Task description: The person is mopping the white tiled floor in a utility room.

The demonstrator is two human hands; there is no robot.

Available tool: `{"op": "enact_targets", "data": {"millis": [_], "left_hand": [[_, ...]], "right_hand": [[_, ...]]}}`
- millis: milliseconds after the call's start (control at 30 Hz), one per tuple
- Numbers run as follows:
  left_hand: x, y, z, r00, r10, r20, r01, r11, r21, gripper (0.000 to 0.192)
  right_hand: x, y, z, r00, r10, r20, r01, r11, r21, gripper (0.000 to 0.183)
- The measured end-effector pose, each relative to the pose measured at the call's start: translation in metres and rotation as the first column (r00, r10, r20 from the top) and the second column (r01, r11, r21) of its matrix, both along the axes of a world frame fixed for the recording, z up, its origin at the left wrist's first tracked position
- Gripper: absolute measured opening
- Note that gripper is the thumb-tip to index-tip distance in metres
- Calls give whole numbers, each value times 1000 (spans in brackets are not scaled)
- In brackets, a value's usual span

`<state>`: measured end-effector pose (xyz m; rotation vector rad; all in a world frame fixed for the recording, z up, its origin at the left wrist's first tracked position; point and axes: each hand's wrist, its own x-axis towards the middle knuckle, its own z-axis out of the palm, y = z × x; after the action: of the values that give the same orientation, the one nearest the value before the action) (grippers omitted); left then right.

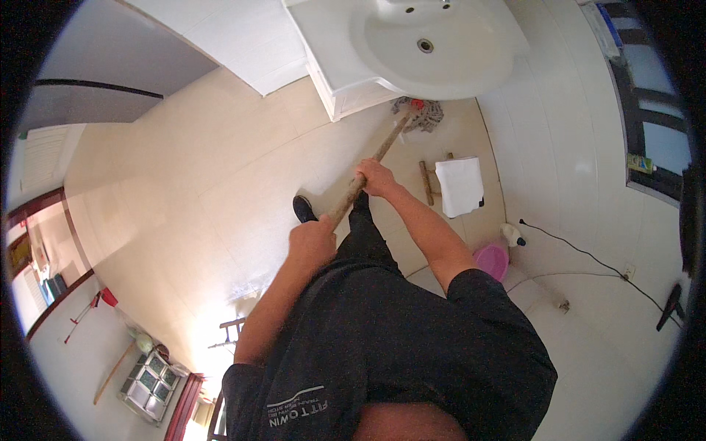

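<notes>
A string mop with a long wooden handle [392, 140] slants from my body up to the sink. Its grey strands [427, 117] and red socket rest on the floor, partly beneath the white washbasin [380, 66]. Around the middle of the handle is my right hand [376, 176], its fingers closed. My left hand [313, 241] grips the handle's near end, close to my waist. Below the handle, one black shoe [303, 209] shows on the beige tiled floor [242, 165]; the other foot is partly hidden by the handle and my right hand.
To the right stands a small wooden stool [426, 183] with a white cloth [460, 186] over it. A pink basin [492, 261] and a white bottle [511, 234] are by the right wall, near a black cable [579, 248]. A glass-panelled cabinet [150, 386] stands at lower left.
</notes>
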<state>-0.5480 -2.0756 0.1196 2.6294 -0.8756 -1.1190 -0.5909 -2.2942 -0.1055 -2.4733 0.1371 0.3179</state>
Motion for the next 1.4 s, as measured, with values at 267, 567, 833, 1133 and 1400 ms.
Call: {"op": "enact_targets", "data": {"millis": [267, 567, 833, 1133, 1400], "left_hand": [[14, 96, 21, 989, 140, -42, -134, 983, 126, 25], [-17, 292, 140, 875, 470, 117, -484, 837, 256, 22], [-92, 321, 209, 510, 847, 153, -853, 475, 216, 17], [-134, 337, 93, 410, 904, -126, -889, 426, 169, 25], [-26, 245, 3, 602, 798, -16, -797, 600, -68, 27]], "right_hand": [[14, 81, -7, 980, 194, 51, -195, 981, 22, 18], [38, 317, 79, 758, 623, -192, -560, 774, 297, 28], [37, 428, 145, 366, 924, -109, -818, 376, 436, 22], [65, 394, 79, 186, 961, -207, -937, 237, 255, 16], [151, 276, 2, 581, 808, -94, -812, 584, 0, 14]]}}
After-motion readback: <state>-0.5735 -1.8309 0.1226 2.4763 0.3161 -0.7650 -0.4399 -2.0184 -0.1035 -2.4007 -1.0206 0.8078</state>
